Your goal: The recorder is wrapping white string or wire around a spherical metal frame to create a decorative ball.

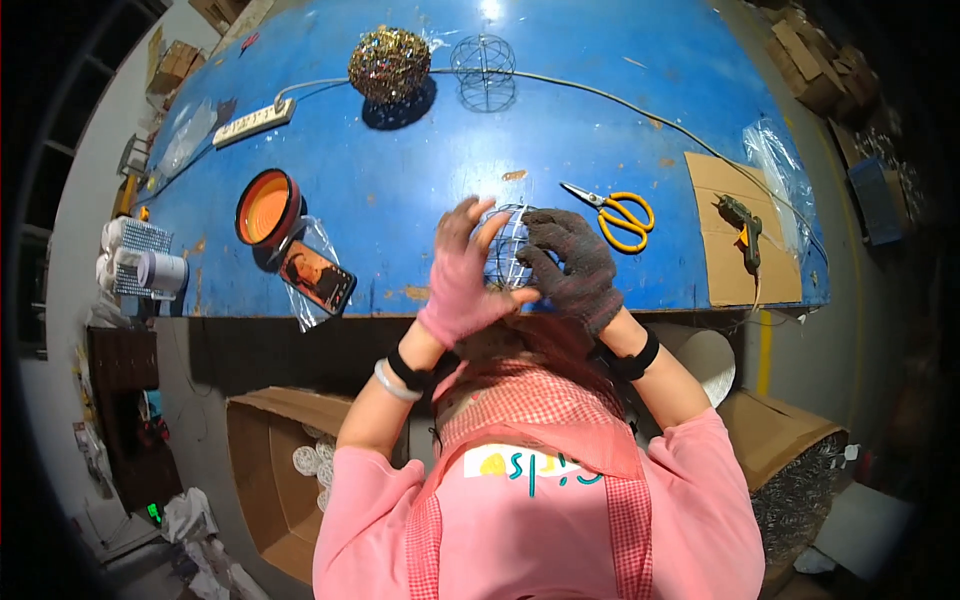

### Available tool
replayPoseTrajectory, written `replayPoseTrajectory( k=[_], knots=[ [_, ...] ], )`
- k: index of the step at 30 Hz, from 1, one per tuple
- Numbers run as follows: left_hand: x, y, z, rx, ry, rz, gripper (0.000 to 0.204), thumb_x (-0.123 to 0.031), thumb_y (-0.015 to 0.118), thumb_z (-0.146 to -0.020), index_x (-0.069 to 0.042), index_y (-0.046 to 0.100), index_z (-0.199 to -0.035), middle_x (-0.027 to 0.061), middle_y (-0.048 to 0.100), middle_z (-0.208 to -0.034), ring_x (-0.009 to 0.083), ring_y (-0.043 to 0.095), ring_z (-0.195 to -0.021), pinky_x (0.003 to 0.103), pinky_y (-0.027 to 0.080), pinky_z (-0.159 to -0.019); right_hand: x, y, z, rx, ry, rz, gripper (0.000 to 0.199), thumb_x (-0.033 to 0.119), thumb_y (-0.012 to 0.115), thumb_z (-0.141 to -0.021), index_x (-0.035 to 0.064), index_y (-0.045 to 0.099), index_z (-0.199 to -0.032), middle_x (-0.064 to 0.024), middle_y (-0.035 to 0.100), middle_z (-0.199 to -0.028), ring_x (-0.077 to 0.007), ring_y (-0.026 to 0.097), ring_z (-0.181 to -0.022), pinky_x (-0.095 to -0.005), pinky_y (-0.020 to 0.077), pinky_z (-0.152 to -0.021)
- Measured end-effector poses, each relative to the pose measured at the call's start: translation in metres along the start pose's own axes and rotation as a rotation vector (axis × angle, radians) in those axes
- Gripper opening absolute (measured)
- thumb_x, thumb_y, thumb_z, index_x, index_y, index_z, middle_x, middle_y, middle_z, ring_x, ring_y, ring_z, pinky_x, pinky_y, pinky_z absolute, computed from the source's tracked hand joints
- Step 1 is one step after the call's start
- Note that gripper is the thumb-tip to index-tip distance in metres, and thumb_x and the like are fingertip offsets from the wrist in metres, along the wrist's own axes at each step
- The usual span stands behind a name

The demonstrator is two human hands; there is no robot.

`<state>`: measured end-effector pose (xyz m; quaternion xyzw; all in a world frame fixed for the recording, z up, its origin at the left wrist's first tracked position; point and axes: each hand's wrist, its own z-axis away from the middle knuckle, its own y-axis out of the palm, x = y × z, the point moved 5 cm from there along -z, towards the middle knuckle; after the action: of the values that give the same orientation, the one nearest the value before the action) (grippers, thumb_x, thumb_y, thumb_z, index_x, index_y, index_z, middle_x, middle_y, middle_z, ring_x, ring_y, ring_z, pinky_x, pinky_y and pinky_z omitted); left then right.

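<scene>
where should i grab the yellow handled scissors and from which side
Best gripped by the yellow handle loops, probably from the right: the scissors lie flat, pointed blades aimed left and away from the person, so that side keeps clear of the tips.

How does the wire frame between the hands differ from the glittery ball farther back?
The wire frame is open wire; the glittery ball is densely covered in gold and multicoloured sparkle. The wire frame sits between the left hand and right hand near the front edge of the table; the glittery ball rests farther back, untouched. The hands partly hide the wire frame; the glittery ball is unobstructed. Both look rounded.
</scene>
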<state>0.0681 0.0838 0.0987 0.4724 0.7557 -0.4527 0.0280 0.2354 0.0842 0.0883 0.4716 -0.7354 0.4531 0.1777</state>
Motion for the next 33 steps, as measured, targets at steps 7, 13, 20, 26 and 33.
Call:
replayPoseTrajectory(
  k=[7, 13, 20, 26, 33],
  knots=[
    [0.019, 0.03, -0.005, 0.253, -0.093, 0.144, 0.089, -0.035, 0.088, -0.062, -0.01, 0.049, -0.139, 0.0152, 0.049, -0.139, 0.0366, 0.047, -0.129, 0.044, 0.041, -0.109, 0.019, -0.016, -0.014, 0.025, 0.026, 0.039, 0.018, 0.017, 0.072, -0.082, 0.0066, 0.071, -0.096, -0.0122, 0.068, -0.103, -0.0309, 0.065, -0.095, -0.0394, 0.0539, -0.079],
    [0.013, 0.03, -0.007, 0.202, -0.053, 0.152, 0.085, -0.032, 0.087, -0.061, -0.007, 0.052, -0.134, 0.0155, 0.052, -0.134, 0.0377, 0.048, -0.126, 0.046, 0.042, -0.107, -0.025, -0.02, -0.032, -0.011, 0.021, 0.121, 0.011, 0.015, 0.066, -0.088, 0.0074, 0.07, -0.094, -0.011, 0.066, -0.099, -0.028, 0.064, -0.096, -0.0374, 0.0531, -0.077],
    [0.01, 0.024, -0.004, 0.164, 0.017, 0.152, 0.083, -0.034, 0.087, -0.061, -0.007, 0.053, -0.132, 0.015, 0.053, -0.131, 0.0386, 0.049, -0.124, 0.048, 0.041, -0.108, -0.081, 0.022, -0.001, 0.269, 0.133, 0.108, 0.021, 0.019, 0.058, -0.095, 0.0051, 0.066, -0.109, -0.0134, 0.065, -0.102, -0.0298, 0.064, -0.093, -0.0391, 0.0514, -0.079],
    [0.026, 0.027, 0.027, 0.107, 0.125, 0.197, 0.103, -0.036, 0.091, -0.062, -0.008, 0.04, -0.147, 0.0166, 0.042, -0.145, 0.0352, 0.041, -0.136, 0.047, 0.04, -0.11, -0.036, 0.018, -0.007, -0.005, 0.375, -0.118, 0.016, 0.017, 0.064, -0.092, 0.0028, 0.067, -0.099, -0.0162, 0.066, -0.093, -0.0323, 0.065, -0.078, -0.0388, 0.0516, -0.07],
    [0.023, 0.023, 0.009, 0.265, -0.282, 0.237, 0.096, -0.033, 0.092, -0.062, -0.009, 0.045, -0.141, 0.0169, 0.048, -0.137, 0.0359, 0.047, -0.13, 0.043, 0.042, -0.108, -0.011, 0.019, -0.002, -0.062, 0.201, -0.108, 0.014, 0.015, 0.065, -0.091, 0.0024, 0.067, -0.098, -0.0161, 0.067, -0.097, -0.0332, 0.067, -0.084, -0.0382, 0.0538, -0.07]
  ],
)
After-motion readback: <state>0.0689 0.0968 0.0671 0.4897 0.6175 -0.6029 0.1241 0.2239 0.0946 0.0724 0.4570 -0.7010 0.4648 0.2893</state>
